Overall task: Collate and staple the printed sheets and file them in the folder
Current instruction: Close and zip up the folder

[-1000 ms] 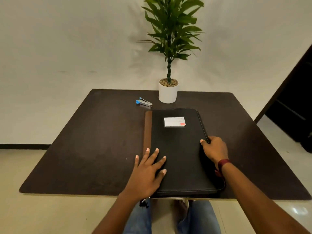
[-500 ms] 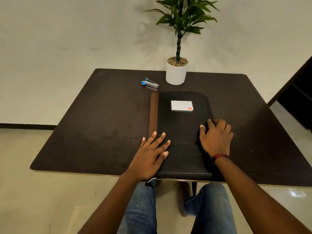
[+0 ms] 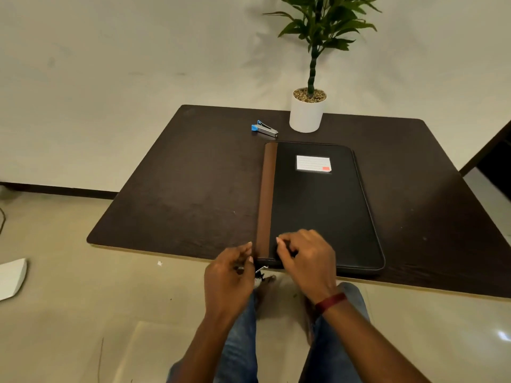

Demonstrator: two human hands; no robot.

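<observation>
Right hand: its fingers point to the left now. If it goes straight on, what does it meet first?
Probably the folder's brown spine strip, just left of the right hand; beyond it waits the left hand. Depth is unclear.

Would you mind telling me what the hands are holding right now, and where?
The left hand pinches the metal zip pull at the folder's near left corner; the right hand grips that same corner.

folder (image 3: pixel 320 205): black, brown spine strip
label (image 3: pixel 313 163): white, faint ruled lines, red-orange corner patch
stapler (image 3: pixel 264 129): silver, blue end
table (image 3: pixel 193 189): dark brown
pot (image 3: pixel 306 114): white
wristband (image 3: pixel 330 302): maroon, possibly
</observation>
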